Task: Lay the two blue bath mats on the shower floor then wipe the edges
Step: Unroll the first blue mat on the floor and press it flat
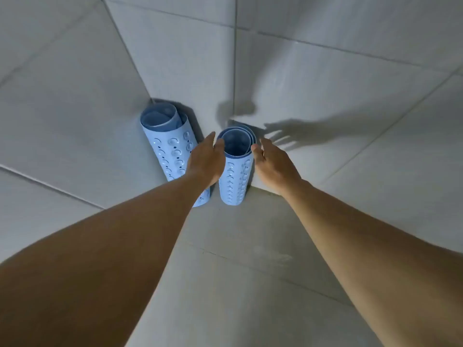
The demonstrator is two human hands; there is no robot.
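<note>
The upright rolled blue rubber bath mat (235, 181) stands between my left grip (206, 161) at nine o'clock and right grip (275, 166) at three. Both are spread open, holding nothing.

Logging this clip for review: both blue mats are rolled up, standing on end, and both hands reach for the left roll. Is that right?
One thing is off: the head view shows the left hand and right hand flanking the top of the right roll, not the left roll. Both mats are rolled up, standing on end.
</note>
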